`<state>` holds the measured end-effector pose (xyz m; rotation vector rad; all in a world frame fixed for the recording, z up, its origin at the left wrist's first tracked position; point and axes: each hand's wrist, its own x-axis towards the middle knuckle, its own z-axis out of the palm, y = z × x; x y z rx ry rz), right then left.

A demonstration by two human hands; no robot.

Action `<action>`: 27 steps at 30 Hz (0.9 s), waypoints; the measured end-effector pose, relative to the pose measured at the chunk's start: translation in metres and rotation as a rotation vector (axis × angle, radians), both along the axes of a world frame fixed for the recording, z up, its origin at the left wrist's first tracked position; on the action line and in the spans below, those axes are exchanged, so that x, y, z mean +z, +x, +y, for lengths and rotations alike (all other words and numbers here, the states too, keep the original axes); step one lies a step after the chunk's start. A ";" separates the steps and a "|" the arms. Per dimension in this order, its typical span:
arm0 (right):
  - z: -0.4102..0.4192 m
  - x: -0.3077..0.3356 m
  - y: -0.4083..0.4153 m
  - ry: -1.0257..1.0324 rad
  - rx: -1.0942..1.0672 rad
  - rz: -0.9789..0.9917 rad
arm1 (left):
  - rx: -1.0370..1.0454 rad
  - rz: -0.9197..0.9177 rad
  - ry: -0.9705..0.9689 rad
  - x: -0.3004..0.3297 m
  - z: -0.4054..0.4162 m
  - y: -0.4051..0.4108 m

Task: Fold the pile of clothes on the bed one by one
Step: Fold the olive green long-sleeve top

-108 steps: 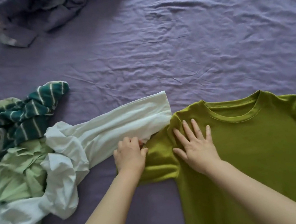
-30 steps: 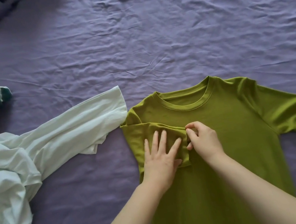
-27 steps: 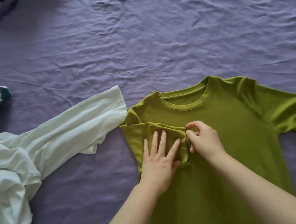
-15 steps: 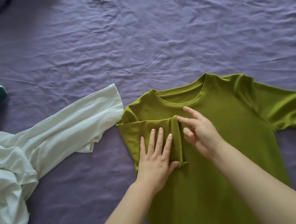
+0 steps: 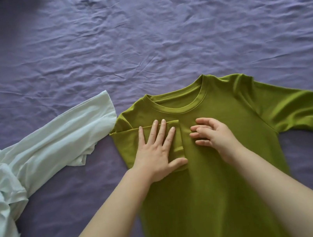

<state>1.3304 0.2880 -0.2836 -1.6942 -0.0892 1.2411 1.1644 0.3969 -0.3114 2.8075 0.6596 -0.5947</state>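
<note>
An olive-green T-shirt [image 5: 211, 171] lay flat on the purple bed [image 5: 159, 36], one sleeve folded inward. The left hand [image 5: 157, 155] pressed that sleeve flat; the right hand [image 5: 213, 134] hovered beside it, fingers relaxed. White clothing [image 5: 33, 150] lay nearby.

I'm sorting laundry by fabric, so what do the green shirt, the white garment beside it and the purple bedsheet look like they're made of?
Green shirt: looks like matte cotton jersey knit, with a ribbed collar and soft flat drape.
White garment: seems a thin, lightweight woven, slightly sheer, with fine crumples.
Purple bedsheet: probably a plain woven cotton or blend, matte, with sharp fine creases all over.
</note>
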 end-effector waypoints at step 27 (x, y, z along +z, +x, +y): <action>-0.159 -0.005 0.212 -0.750 0.015 -0.766 | -0.014 0.006 0.011 0.001 -0.112 0.226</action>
